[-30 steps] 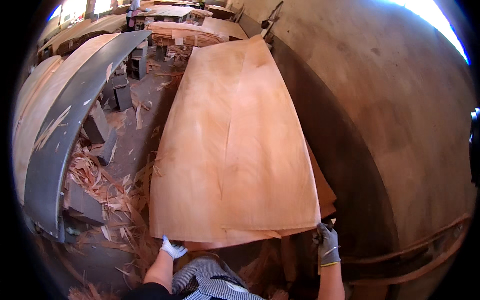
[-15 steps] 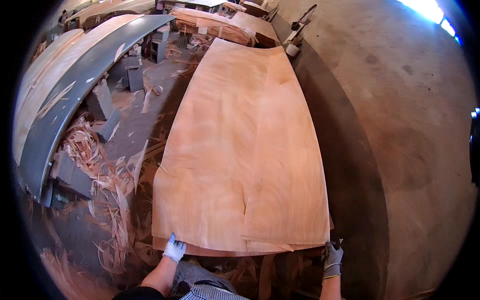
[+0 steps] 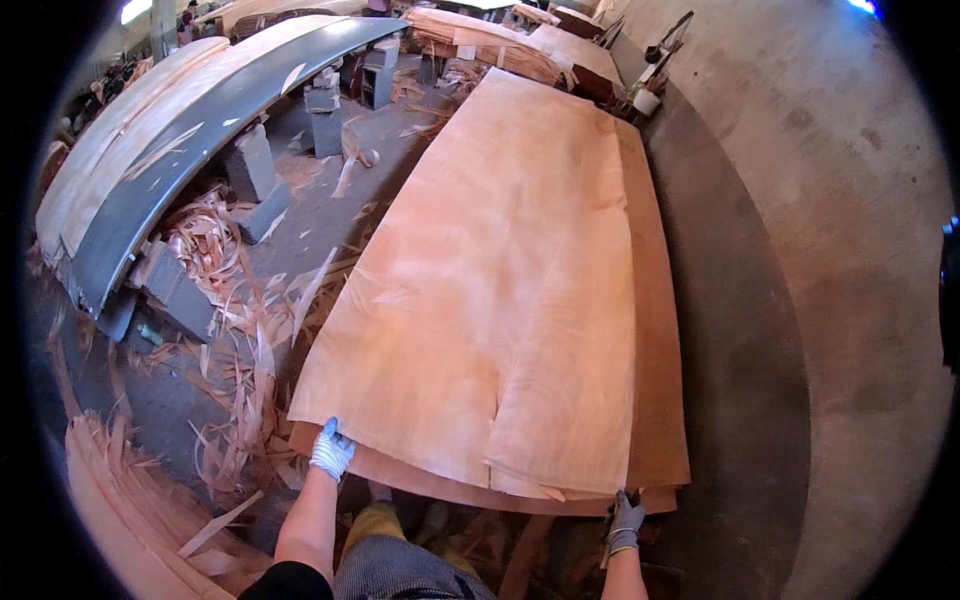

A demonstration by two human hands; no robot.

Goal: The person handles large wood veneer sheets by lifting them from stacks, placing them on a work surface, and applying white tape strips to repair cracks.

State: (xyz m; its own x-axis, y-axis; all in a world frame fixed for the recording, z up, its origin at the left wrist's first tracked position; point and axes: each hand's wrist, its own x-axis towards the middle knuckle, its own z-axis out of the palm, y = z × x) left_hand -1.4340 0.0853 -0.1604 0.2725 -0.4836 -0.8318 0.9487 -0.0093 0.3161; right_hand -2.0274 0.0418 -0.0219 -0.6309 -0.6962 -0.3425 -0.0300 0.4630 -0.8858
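A large, thin, pale orange-brown wood veneer sheet (image 3: 480,300) stretches away from me, with a split running in from its near edge. Under it lies a darker veneer sheet (image 3: 660,400), bare along the right side and the near edge. My left hand (image 3: 332,450), in a white glove with blue fingertips, is closed on the upper sheet's near left edge, thumb on top. At the near right corner my right hand (image 3: 626,520), in a grey glove, is closed on the same sheet. A thin strip beside the right hand is too small to make out.
To the left, a long dark board (image 3: 150,210) carrying veneer rests on grey blocks (image 3: 250,165). Shredded veneer scraps (image 3: 205,245) litter the floor there. A veneer bundle (image 3: 130,510) lies near left; another stack (image 3: 490,45) stands beyond. A concrete wall (image 3: 860,300) rises at right.
The upper sheet has shifted left in my hands, uncovering a strip of the darker sheet on the right. My view has turned slightly, and both hands stay on the near edge.
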